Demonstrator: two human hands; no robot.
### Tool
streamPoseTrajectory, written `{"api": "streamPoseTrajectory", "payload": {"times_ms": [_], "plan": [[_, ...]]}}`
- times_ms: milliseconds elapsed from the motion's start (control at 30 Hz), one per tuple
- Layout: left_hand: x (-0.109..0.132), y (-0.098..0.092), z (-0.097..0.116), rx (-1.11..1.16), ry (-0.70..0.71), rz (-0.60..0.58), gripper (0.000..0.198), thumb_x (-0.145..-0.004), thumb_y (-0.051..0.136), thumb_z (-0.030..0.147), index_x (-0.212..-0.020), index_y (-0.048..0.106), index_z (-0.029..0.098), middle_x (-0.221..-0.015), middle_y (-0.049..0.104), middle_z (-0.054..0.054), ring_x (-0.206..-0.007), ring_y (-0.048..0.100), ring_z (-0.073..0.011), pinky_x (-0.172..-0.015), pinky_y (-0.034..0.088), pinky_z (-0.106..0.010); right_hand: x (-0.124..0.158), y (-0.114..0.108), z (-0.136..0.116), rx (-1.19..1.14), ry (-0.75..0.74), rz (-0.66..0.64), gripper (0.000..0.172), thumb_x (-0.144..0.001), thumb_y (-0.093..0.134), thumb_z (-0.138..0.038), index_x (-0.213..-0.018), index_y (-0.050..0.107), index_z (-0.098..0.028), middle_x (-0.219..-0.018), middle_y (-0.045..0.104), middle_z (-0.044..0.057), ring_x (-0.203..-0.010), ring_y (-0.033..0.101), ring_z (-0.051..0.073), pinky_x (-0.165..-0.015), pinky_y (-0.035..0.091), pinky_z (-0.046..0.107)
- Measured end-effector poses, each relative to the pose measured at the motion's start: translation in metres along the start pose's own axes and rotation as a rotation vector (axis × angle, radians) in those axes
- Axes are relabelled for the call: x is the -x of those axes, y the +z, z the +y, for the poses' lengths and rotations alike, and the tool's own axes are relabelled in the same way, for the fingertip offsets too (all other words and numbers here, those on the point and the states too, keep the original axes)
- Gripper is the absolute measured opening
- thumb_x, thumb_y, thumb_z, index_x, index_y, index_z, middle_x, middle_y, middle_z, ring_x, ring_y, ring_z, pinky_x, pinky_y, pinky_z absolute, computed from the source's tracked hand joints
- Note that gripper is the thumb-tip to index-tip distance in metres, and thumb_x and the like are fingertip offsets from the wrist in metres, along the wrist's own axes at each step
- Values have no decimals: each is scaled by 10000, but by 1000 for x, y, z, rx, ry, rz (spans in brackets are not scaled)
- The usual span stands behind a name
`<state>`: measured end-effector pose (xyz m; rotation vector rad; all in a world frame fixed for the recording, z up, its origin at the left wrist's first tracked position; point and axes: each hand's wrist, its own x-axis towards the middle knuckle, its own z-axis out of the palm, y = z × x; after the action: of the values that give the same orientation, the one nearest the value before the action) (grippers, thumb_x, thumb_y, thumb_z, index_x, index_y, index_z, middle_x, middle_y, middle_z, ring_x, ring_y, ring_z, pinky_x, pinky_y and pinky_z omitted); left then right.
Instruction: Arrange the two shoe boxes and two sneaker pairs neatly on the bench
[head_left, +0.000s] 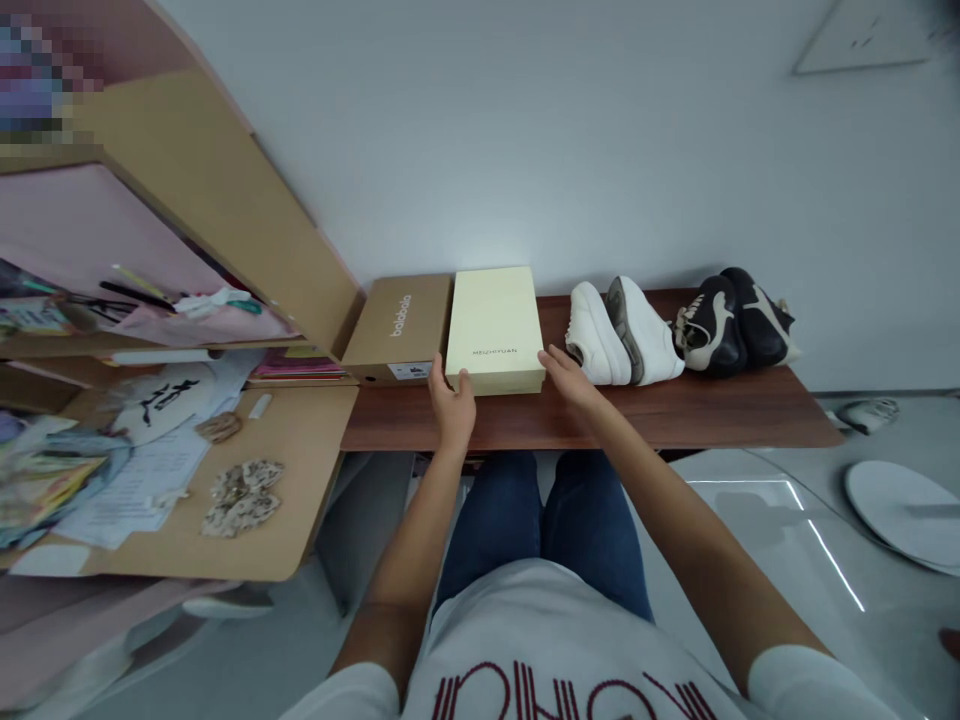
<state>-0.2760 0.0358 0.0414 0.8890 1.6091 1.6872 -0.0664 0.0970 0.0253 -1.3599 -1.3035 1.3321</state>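
past my jeans (pixel 487 530) runs a dark wooden board (pixel 720 420); my left hand (pixel 453 408), thumb and fingers spread, is at the near left corner of the pale yellow box (pixel 495 315); my right hand (pixel 570 380), fingers extended, meets its near right corner; it lies between a brown box (pixel 405 310) and white shoes (pixel 637 335), before the wall (pixel 525 130).

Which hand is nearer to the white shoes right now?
Right. The right hand is at the cream box's right front corner, just left of the white shoes; the left hand is at its left front corner, farther away.
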Motion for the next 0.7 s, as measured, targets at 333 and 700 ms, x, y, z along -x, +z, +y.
{"api": "streamPoseTrajectory", "payload": {"times_ms": [333,700], "plan": [[68,67,31,-17,260,-280,562,-903,670,281,-1444,517,303,-1619,398,-81,-1544,289,-267,-1257,258,-408,38,-109,-24,-48,-94,171,771,-782,674,-730,-1402,618,-275,-1487,588,72,-1455,455,333,-1204,375,542],[75,142,-38,-241,156,-549,617,-870,655,207,-1462,482,195,-1529,448,-191,-1033,695,-186,-930,572,-352,40,-193,24,185,-89,406,634,-842,680,-567,-1318,654,-150,-1367,671,150,-1292,612,313,-1135,440,512]]}}
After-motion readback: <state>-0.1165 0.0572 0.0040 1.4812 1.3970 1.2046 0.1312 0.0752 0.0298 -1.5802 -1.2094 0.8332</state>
